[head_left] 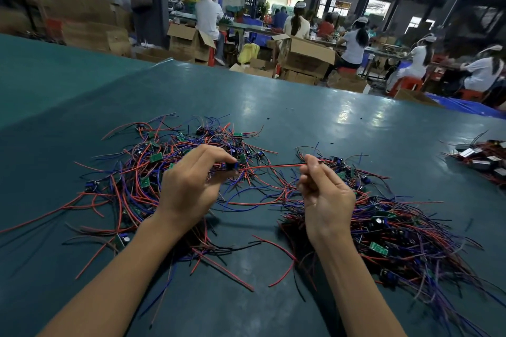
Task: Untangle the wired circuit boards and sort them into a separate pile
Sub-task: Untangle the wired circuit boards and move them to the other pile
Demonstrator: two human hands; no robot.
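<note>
- A green table on a busy factory floor carries two heaps of wired circuit boards lying close together, stray leads crossing in the gap between them. A careless drop there could well knit the heaps back into one.
- The tangled pile, on the person's left, is a loose mat of red, blue and purple leads with small green boards caught in it. A hard pull on one lead would likely drag neighbours along and tighten the knots rather than free a single unit.
- The sorted pile, as the heap on the right appears to be, fans long leads out toward the right forearm. An arm sweeping back could snag them and scatter the stack.
- The left hand hovers over the tangled pile, thumb and fingers curled to pinch a small dark board. A slack pinch would let the board fall back into the mat.
- The right hand, raised between the two heaps, is closed, its fingertips pinching the far end of a lead. If that grip slips, the end may whip loose.
- The red wire runs nearly straight from hand to hand, apparently under tension. Too much force risks tearing it from its solder joint.
- The held board sits at the left fingertips, just above the tangled pile and mostly hidden. Whether other leads cling to it cannot be told.
</note>
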